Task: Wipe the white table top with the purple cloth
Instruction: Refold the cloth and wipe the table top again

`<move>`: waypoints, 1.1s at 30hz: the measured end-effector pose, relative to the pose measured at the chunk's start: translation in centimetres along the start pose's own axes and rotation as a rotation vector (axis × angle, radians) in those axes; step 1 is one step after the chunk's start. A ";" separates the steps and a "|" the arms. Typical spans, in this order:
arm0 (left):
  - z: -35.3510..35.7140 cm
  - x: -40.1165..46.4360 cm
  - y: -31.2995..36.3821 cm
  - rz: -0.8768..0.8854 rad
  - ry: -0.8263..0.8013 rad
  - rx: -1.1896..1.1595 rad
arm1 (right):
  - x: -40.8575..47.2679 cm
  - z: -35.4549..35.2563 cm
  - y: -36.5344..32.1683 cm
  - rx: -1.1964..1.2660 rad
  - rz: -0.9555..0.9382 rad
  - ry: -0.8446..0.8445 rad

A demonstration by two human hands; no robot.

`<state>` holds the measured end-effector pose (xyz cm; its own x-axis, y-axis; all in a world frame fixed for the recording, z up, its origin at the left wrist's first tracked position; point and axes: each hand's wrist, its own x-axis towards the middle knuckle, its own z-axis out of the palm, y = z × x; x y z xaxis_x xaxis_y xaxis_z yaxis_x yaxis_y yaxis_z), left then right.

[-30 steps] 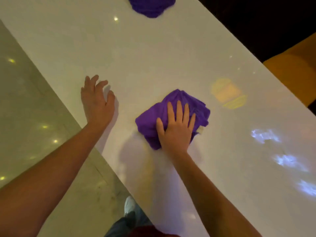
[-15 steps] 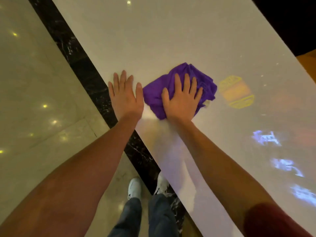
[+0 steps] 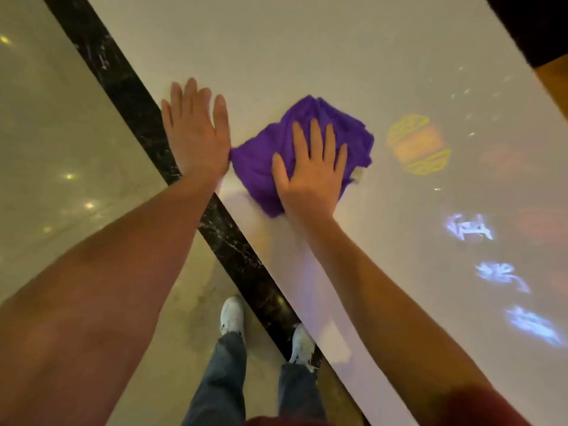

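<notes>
Left hand [image 3: 196, 139]: flat, fingers spread, empty, planted at the edge of the white table top [image 3: 307, 50]. Purple cloth [image 3: 307, 149]: bunched, touching that hand's thumb side, lying under the right hand [image 3: 310, 170], which presses it open-palmed. Progress: wiping seemingly underway; the surface beyond both hands probably remains.

Dim, warm indoor light. The glossy table [image 3: 307, 47] carries coloured projected glows, yellow and blue-white, all soft-edged. Small ceiling lights reflect as bright spots on the polished floor [image 3: 61, 133]. Arms cast faint shadows; frame edges bend, and everything looks slightly blurred.
</notes>
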<state>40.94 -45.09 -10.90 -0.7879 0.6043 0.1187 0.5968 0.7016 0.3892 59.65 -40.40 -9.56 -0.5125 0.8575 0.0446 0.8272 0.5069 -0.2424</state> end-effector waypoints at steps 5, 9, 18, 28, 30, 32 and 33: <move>-2.0 -1.6 1.6 0.008 -0.054 0.045 | -21.8 -3.5 7.5 -0.022 0.075 -0.140; -3.2 -8.1 5.1 0.075 -0.072 -0.223 | -27.3 -4.8 10.8 -0.047 0.086 -0.219; -0.2 -23.9 10.7 0.183 -0.138 -0.053 | -3.7 -5.0 15.8 -0.008 0.086 0.006; 0.6 -24.2 11.2 0.172 -0.131 0.116 | 2.0 -7.3 26.7 0.008 0.257 -0.023; 0.7 -24.3 11.1 0.168 -0.123 0.125 | -3.9 -8.4 28.8 -0.006 0.309 0.004; 0.9 -24.5 11.1 0.177 -0.102 0.130 | -11.0 -9.0 29.5 -0.020 0.342 0.027; 1.0 -24.5 11.0 0.182 -0.089 0.132 | -14.9 -9.0 29.1 -0.014 0.349 0.031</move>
<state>66.94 -51.76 -10.42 -0.6527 0.7519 0.0924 0.7468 0.6180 0.2457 93.46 -37.59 -8.52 -0.1916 0.9814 -0.0094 0.9545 0.1841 -0.2344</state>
